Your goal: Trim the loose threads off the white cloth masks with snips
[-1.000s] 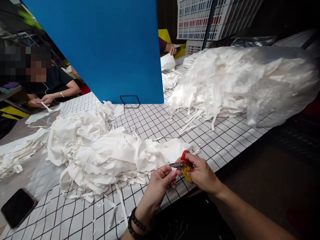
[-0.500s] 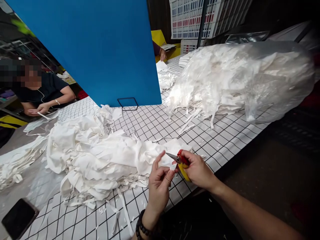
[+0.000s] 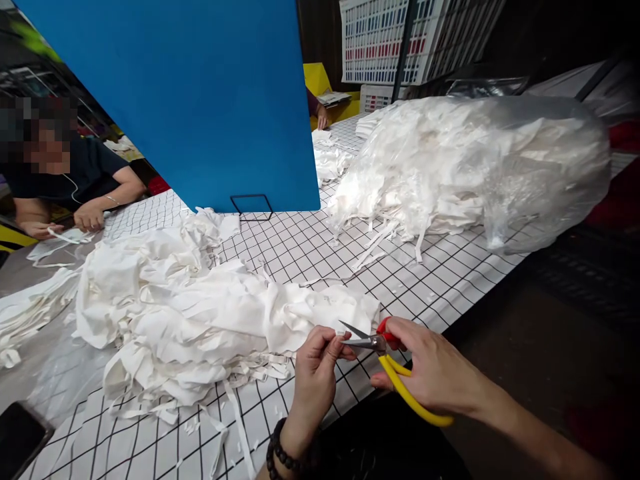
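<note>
My right hand (image 3: 440, 370) is closed on a pair of scissors (image 3: 395, 373) with one red and one yellow handle. Their blades are spread apart, pointing left at the fingertips of my left hand (image 3: 320, 363). Thumb and fingers of that left hand pinch a small bit of white fabric (image 3: 341, 333) that lies by the blades; most of it is hidden by the fingers. Just beyond both hands, a loose heap of white cloth pieces (image 3: 200, 313) spreads leftward over the checked tablecloth (image 3: 295, 247).
A blue board (image 3: 215, 107) stands on a wire foot behind the heap. At right lies a clear plastic bag (image 3: 465, 167) stuffed with white cloth. A phone (image 3: 23, 437) lies at lower left. Another person (image 3: 85, 173) sits far left; white crates (image 3: 380, 47) are stacked behind.
The scissors have opened and swung so their blades point at my left fingertips. My left index finger, raised before, is now curled in. The view has shifted slightly.
</note>
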`<state>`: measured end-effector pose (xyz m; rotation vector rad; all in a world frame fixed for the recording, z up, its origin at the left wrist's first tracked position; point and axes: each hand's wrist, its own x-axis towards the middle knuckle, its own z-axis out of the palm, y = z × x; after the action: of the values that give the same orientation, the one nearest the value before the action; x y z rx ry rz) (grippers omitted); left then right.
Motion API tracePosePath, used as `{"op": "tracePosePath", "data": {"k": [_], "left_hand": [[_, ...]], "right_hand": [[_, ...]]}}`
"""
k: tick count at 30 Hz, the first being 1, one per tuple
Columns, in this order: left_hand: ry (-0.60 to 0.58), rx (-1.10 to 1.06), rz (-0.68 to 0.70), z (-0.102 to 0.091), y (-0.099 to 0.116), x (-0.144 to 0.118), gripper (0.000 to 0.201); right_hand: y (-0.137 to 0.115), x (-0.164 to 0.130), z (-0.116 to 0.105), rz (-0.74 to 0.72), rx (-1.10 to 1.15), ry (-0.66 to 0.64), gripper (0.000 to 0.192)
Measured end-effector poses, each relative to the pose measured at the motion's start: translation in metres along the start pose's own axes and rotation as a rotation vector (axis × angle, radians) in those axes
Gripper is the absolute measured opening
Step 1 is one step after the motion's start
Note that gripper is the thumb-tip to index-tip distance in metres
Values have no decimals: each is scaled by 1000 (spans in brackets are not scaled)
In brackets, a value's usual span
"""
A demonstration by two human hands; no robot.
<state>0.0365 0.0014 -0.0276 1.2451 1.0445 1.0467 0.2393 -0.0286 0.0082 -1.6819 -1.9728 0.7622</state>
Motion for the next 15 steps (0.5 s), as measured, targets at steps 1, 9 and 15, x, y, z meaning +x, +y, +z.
{"op": "tracePosePath", "data": {"k": [1, 9, 15], "left_hand": [[-5, 21, 5, 0, 0, -1, 17], [-44, 184, 106, 2, 6, -3, 19], [-32, 139, 104, 3, 6, -3, 15]], "right_hand": [[-1, -1, 1, 1, -50, 6, 42], [-4, 5, 5, -33, -143, 57, 37], [-7, 6, 7, -28, -136, 62, 34]]}}
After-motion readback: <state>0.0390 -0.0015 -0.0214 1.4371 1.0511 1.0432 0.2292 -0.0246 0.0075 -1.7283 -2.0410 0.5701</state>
